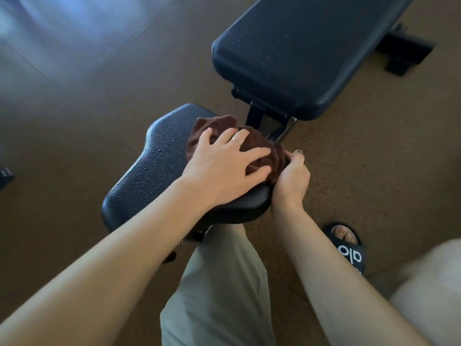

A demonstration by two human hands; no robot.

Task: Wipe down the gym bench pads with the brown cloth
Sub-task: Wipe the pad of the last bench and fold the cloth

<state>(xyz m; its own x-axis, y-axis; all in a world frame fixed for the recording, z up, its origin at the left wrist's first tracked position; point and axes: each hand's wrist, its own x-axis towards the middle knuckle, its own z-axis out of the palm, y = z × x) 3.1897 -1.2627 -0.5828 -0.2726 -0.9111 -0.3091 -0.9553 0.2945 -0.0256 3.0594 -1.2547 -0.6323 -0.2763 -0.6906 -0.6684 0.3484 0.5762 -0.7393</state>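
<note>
The black seat pad (149, 168) of the gym bench sits in the middle of the view, dotted with water droplets on its left half. A crumpled brown cloth (259, 143) lies on the pad's right part. My left hand (224, 161) presses flat on the cloth with fingers spread. My right hand (293, 176) grips the pad's right edge where the cloth hangs over, fingers curled. The long back pad (299, 53) stretches away at the upper right, with droplets near its near-left corner.
The bench's metal hinge and frame (272, 126) join the two pads. A bench foot (409, 53) stands at the far right. My leg in light trousers (224, 283) and a black sandal (349, 248) are below, on brown floor.
</note>
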